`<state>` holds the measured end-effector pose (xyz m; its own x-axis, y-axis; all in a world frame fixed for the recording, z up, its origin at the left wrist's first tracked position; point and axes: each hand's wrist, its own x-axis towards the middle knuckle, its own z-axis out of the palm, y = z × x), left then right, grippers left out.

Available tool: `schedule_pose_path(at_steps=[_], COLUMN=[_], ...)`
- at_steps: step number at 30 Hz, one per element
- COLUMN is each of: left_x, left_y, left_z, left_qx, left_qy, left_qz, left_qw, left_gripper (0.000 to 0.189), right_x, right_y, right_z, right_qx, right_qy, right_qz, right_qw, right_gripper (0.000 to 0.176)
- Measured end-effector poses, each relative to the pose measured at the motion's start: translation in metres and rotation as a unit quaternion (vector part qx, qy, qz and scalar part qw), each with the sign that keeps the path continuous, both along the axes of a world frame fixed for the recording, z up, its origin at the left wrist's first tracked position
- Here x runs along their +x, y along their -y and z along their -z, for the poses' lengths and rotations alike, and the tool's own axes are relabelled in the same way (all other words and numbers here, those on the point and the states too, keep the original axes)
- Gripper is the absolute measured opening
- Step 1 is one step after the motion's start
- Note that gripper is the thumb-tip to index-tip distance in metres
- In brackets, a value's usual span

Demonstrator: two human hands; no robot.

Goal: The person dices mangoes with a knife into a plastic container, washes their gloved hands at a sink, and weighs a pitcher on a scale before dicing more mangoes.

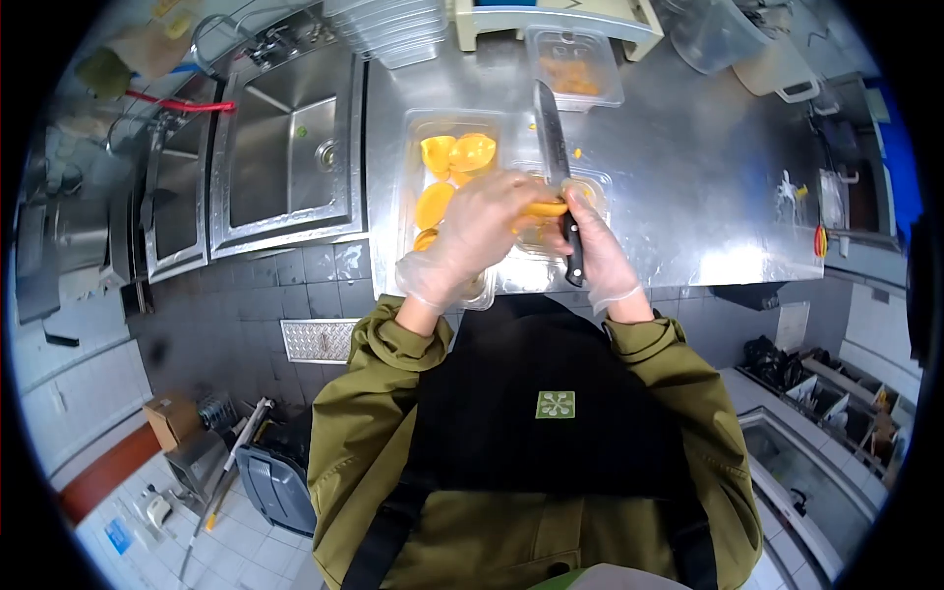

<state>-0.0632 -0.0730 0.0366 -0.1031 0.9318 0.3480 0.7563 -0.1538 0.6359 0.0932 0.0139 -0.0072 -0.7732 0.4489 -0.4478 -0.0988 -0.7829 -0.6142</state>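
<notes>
My right hand (600, 241), in a clear plastic glove, is closed around the black handle of a kitchen knife (553, 128), its long blade pointing away from me. My left hand (487, 218), gloved too, grips a piece of yellow-orange mango (544, 208) close against the knife near its handle. Below both hands a clear plastic container (590, 185) is partly hidden. Left of it, a larger clear tray (411, 133) holds several mango pieces (473, 152), some covered by my left hand and wrist.
The steel counter (708, 177) bears small yellow scraps. A clear tub (615, 93) with orange pieces stands at the back. Stacked clear containers (388, 34) are at the back left, beside the sink (295, 147). Further right are a clear jug (713, 39) and a white board (777, 74).
</notes>
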Motion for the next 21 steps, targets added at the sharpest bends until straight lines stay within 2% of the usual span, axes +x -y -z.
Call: schedule_pose_path(at_steps=[1, 4, 5, 8, 9, 12, 18, 21], left_x=[0.008, 0.030, 0.038, 0.044, 0.044, 0.042, 0.048, 0.050], left_y=[-0.008, -0.029, -0.037, -0.053, -0.057, -0.061, -0.054, -0.050], left_z=[0.007, 0.012, 0.017, 0.036, 0.046, 0.086, 0.126, 0.121], left_qx=[0.019, 0.010, 0.020, -0.003, -0.003, -0.063, -0.093, -0.084], left_qy=[0.000, -0.015, 0.019, 0.117, 0.147, 0.022, 0.037, -0.068], left_qz=[0.025, 0.092, 0.093, 0.062, 0.019, -0.063, -0.066, -0.004], left_qw=[1.000, 0.996, 0.995, 0.991, 0.989, 0.996, 0.993, 0.994], left_gripper=[0.031, 0.035, 0.037, 0.035, 0.024, 0.016, 0.012, 0.027], right_x=[0.010, 0.044, 0.057, 0.087, 0.096, 0.113, 0.126, 0.122], right_y=[-0.001, -0.009, -0.012, -0.015, -0.015, -0.014, -0.007, -0.005], right_z=[-0.005, -0.018, -0.012, -0.004, -0.001, -0.003, 0.015, 0.017], right_qx=[0.009, 0.015, -0.001, 0.022, 0.018, 0.029, 0.020, 0.029], right_qy=[0.013, -0.001, 0.006, 0.059, 0.057, 0.056, 0.063, 0.073], right_qz=[0.036, 0.055, 0.074, 0.147, 0.171, 0.213, 0.211, 0.202], right_qw=[0.999, 0.998, 0.997, 0.987, 0.983, 0.975, 0.975, 0.976], right_gripper=[0.028, 0.028, 0.035, 0.035, 0.035, 0.038, 0.040, 0.042])
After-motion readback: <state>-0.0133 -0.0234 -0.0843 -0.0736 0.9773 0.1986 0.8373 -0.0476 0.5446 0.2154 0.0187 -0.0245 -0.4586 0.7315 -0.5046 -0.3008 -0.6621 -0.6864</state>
